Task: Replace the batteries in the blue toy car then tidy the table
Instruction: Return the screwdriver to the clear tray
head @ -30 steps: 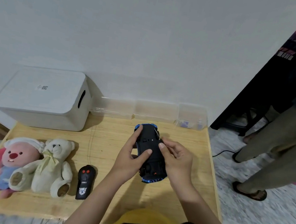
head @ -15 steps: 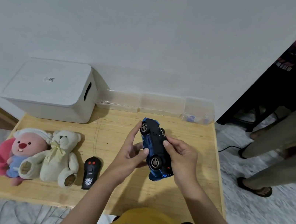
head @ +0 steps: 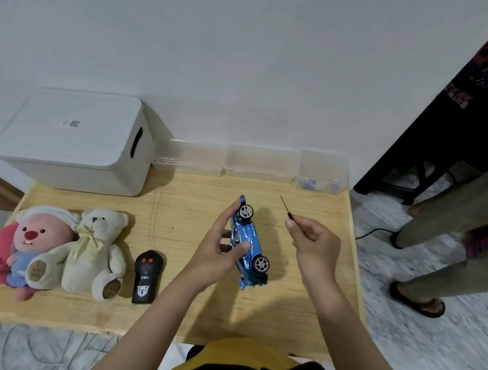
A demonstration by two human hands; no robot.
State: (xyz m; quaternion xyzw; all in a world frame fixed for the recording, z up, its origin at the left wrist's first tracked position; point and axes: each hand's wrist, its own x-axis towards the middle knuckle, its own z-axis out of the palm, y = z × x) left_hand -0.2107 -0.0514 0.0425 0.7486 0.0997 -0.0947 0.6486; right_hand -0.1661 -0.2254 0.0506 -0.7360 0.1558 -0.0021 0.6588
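The blue toy car point(head: 248, 243) is tipped on its side above the wooden table point(head: 280, 312), two wheels facing right. My left hand point(head: 220, 245) grips it from the left, thumb across its body. My right hand point(head: 313, 243) is apart from the car, to its right, and pinches a thin screwdriver point(head: 286, 207) whose tip points up and away. A black remote control point(head: 145, 276) lies flat on the table left of my left arm.
Two plush toys point(head: 66, 249) lie at the table's left. A white lidded box point(head: 80, 139) and a row of clear plastic containers point(head: 258, 164) stand along the wall. Another person's legs point(head: 464, 239) stand on the floor right of the table.
The car has rolled from underside-up onto its side. My right hand has let go of it and moved right with the screwdriver. My left hand keeps hold.
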